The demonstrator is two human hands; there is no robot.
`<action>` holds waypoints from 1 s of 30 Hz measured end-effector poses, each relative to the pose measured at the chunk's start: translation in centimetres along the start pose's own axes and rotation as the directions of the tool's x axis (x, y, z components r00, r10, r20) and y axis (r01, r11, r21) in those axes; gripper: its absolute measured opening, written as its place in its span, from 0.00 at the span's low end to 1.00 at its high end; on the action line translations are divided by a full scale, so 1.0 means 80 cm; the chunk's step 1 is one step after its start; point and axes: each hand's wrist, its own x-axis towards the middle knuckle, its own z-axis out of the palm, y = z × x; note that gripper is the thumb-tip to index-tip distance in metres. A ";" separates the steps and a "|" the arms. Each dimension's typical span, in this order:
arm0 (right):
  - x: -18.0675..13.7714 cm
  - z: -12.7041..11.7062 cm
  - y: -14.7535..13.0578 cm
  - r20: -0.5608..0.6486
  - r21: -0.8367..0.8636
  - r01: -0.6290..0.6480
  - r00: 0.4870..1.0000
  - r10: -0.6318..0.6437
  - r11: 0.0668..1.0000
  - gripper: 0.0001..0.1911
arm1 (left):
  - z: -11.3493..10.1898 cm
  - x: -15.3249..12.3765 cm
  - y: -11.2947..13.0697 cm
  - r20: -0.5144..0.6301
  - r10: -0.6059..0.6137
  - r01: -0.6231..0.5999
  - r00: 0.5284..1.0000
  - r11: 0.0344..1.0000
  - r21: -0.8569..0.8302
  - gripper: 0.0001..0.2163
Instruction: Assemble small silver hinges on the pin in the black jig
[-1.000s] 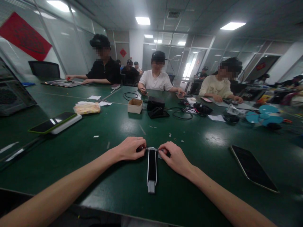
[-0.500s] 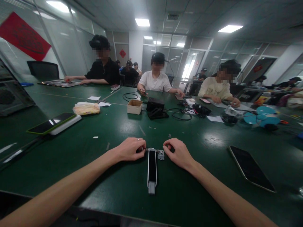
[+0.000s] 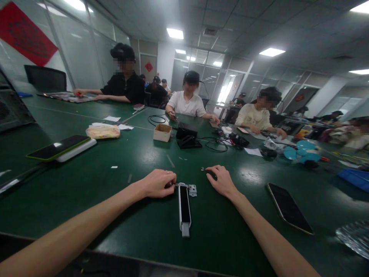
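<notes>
A long black-and-silver hinge bar (image 3: 184,207) lies on the green table (image 3: 150,238), pointing toward me, with a small metal bracket (image 3: 192,189) at its far end. My left hand (image 3: 157,183) is curled at that far end, fingers pinched on a small dark part at the bar's left side. My right hand (image 3: 221,180) rests on the table to the right of the bracket, apart from it, fingertips pressed down by tiny metal rings (image 3: 203,168).
A black phone (image 3: 288,207) lies to the right, a foil item (image 3: 356,237) at the far right. A phone on a white power bank (image 3: 62,148), a wrapped snack (image 3: 103,132), a cardboard box (image 3: 163,132) and a black device with cables (image 3: 187,137) sit farther off. Three people work across the table.
My right hand has let go of the bracket end and moved up and right toward the small rings. My left hand has stayed on the bar's end. The view has shifted right.
</notes>
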 end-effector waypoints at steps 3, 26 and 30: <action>0.004 0.002 -0.012 -0.005 -0.024 0.024 1.000 -0.024 0.999 0.15 | 0.001 0.000 -0.001 0.006 -0.002 0.002 1.000 1.000 -0.021 0.04; 0.005 -0.010 -0.030 0.072 -0.127 0.101 0.993 -0.093 0.987 0.08 | 0.011 0.003 -0.008 0.014 -0.017 0.018 1.000 0.991 -0.135 0.07; 0.001 -0.017 -0.040 0.099 -0.135 0.141 0.987 -0.129 0.981 0.07 | 0.011 0.002 -0.009 0.010 -0.022 0.023 1.000 0.991 -0.131 0.06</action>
